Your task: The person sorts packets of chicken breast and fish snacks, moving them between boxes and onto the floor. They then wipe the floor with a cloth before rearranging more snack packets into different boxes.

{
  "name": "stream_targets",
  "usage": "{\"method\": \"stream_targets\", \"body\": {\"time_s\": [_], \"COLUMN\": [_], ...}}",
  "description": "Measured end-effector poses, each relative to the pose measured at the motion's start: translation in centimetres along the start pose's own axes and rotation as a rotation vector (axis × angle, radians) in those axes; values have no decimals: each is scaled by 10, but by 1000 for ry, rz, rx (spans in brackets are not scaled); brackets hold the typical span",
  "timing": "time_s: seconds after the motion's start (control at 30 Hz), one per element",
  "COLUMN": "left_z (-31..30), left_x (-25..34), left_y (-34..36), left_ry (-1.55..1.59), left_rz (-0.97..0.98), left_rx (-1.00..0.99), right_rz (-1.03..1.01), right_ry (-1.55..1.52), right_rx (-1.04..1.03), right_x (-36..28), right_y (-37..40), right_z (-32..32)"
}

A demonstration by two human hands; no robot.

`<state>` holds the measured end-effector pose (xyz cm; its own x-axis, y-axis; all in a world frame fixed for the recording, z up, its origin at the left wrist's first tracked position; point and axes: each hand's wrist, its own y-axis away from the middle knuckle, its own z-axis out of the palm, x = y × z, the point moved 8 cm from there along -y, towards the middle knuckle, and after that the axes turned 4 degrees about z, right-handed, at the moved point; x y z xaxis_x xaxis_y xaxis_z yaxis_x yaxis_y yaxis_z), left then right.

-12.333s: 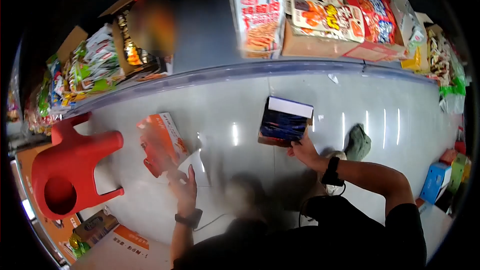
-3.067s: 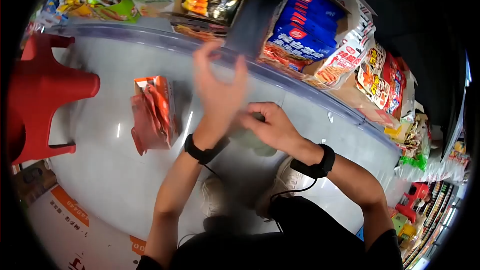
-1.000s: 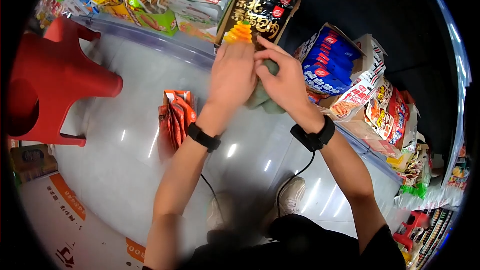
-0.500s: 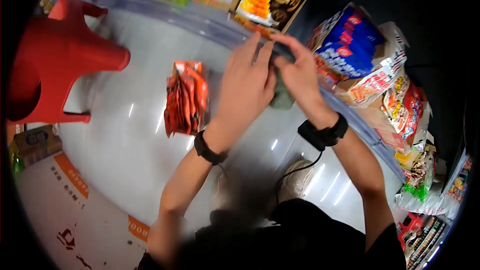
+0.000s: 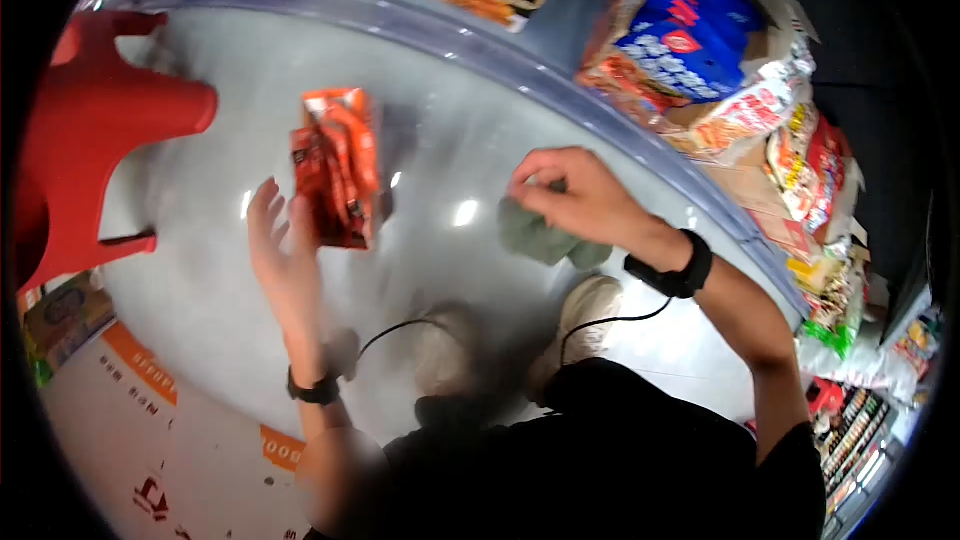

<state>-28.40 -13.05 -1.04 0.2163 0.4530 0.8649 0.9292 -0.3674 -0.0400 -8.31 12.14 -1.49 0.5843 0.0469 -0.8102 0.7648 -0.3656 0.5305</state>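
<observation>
A grey-green cloth (image 5: pixel 545 235) hangs bunched from my right hand (image 5: pixel 585 198), its fingers closed on the upper part. My left hand (image 5: pixel 285 245), slightly blurred, is stretched out with fingers apart and holds nothing. Its fingertips are right at the near left side of an open orange-red box (image 5: pixel 345 238) filled with red snack packets (image 5: pixel 338 165). Black bands sit on both wrists, each with a thin cable.
A red plastic stool (image 5: pixel 110 130) stands at the left. A clear, bluish shelf edge (image 5: pixel 480 45) curves across, with a blue snack pack (image 5: pixel 690 35) and other packets beyond it. A white printed carton (image 5: pixel 130 430) lies lower left; my shoes (image 5: pixel 590 315) show below on the shiny grey floor.
My hands have come apart from the shelf edge. The left moved left and down to beside the box of packets; the right moved down, keeping the cloth. The view shifted slightly.
</observation>
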Motion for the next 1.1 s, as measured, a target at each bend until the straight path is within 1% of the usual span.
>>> {"method": "stream_targets", "body": {"time_s": [0.03,0.07,0.1,0.17,0.2,0.27,0.3,0.33,0.37,0.4,0.43,0.47,0.5,0.53,0.57,0.6,0.63,0.67,0.73,0.77,0.8,0.87,0.9,0.93,0.97,1.0,1.03,1.07,1.1], "left_z": [8,20,25,34,37,44,50,55,60,63,68,72,76,78,81,82,84,84,85,83,85,86,87,87,88,90,91,92,93], "left_x": [-25,-36,-36,-32,-29,-22,-18,-14,-6,-1,1,1,2,6,12,14,9,8,8,12,11,18,19,16,15,16,14,15,16], "left_y": [-1,-2,-1,-3,-4,-4,-3,0,2,5,9,12,16,19,23,26,28,29,31,35,38,42,45,48,52,55,57,57,58], "left_ry": [140,268,292,329,320,319,289,258,230,237,220,203,260,266,296,324,328,324,137,147,119,54,27,43,64,51,60,74,76], "left_rz": [-112,-134,-140,-136,-105,-67,-59,-50,-4,-2,-24,-47,-14,-15,-41,-68,-33,-38,-53,-102,-39,39,30,-34,-93,-94,-77,-59,-56], "left_rx": [-102,-212,-189,-176,-188,-206,-245,-281,-314,-319,-342,-366,-372,-376,-393,-407,-367,-365,-425,-439,-422,-398,-402,-423,-441,-443,-437,-428,-437], "right_rz": [-2,-2,6,-118,-116,-122,-280,-304,-373,-404,-523,-626,-697,-750,-790,-766,-767,-762,-582,-347,-197,-140,-192,-177,-226,-278,-274,-274,-221], "right_ry": [103,203,223,42,50,-56,-53,-147,-198,-161,-131,18,276,21,-203,-243,-269,-299,-197,-232,-148,-73,33,14,230,450,357,350,232], "right_rx": [-39,-84,-63,37,54,220,305,369,436,508,678,911,1140,1069,1046,1101,1233,1364,1184,1085,1059,994,1044,1033,1074,1112,1059,1060,1044], "right_x": [-7,-13,-19,-41,-53,-73,-84,-84,-94,-96,-104,-117,-126,-124,-123,-118,-115,-110,-86,-64,-50,-31,-27,-18,-24,-31,-31,-33,-28], "right_y": [7,14,21,36,45,65,76,87,102,118,137,163,188,204,216,230,235,239,220,203,195,183,182,179,182,185,182,183,181], "right_z": [0,0,-5,-20,-26,-51,-63,-77,-90,-109,-127,-144,-167,-187,-203,-222,-230,-236,-250,-250,-245,-233,-228,-221,-215,-208,-203,-201,-202]}}
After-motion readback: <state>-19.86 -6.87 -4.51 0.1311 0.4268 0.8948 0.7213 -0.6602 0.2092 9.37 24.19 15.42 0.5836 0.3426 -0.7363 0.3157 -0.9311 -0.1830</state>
